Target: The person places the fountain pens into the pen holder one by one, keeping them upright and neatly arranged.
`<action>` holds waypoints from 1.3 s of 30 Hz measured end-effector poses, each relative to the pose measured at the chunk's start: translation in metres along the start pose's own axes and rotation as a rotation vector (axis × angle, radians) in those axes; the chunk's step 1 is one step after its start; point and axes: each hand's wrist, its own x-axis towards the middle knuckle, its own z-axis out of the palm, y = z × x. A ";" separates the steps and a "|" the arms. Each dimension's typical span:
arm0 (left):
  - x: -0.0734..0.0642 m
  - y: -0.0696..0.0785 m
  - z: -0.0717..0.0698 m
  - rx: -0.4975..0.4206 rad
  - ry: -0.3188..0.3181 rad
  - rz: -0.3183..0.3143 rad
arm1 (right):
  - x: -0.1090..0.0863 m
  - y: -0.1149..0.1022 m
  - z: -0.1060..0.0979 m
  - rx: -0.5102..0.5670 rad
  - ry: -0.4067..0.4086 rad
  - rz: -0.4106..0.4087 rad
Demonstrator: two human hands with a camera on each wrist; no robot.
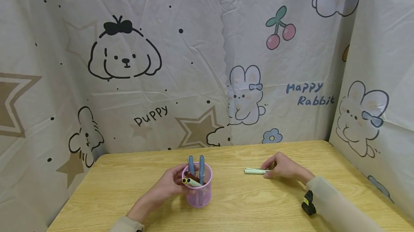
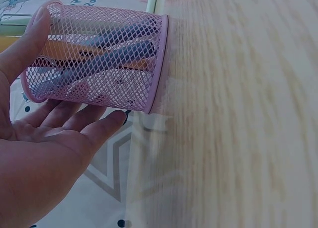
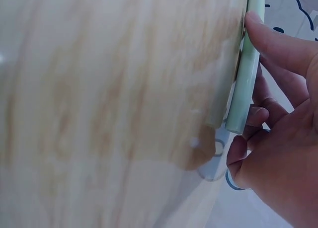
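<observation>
A pink mesh pen cup stands upright on the table, with several pens in it. Two blue pens rise from it, and others lean toward the left hand, one of them pale green. My left hand grips the cup from its left side; in the left wrist view the thumb lies along the mesh near the rim. To the right of the cup, my right hand pinches a light green pen at its right end. In the right wrist view this pen lies along the tabletop.
The wood-grain table reaches back to a white curtain printed with cartoon animals and stars. More curtain closes in both sides. A black strap device sits on the right sleeve.
</observation>
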 end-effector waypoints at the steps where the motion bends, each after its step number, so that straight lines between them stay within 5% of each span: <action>1: 0.000 0.000 0.000 0.000 0.000 -0.001 | 0.000 0.000 0.000 -0.001 0.000 0.000; 20: 0.001 0.000 -0.001 -0.002 -0.004 0.006 | 0.007 -0.002 0.000 -0.104 0.010 -0.060; 39: 0.000 0.001 0.002 -0.025 -0.008 0.045 | 0.001 -0.011 0.003 -0.165 0.045 -0.030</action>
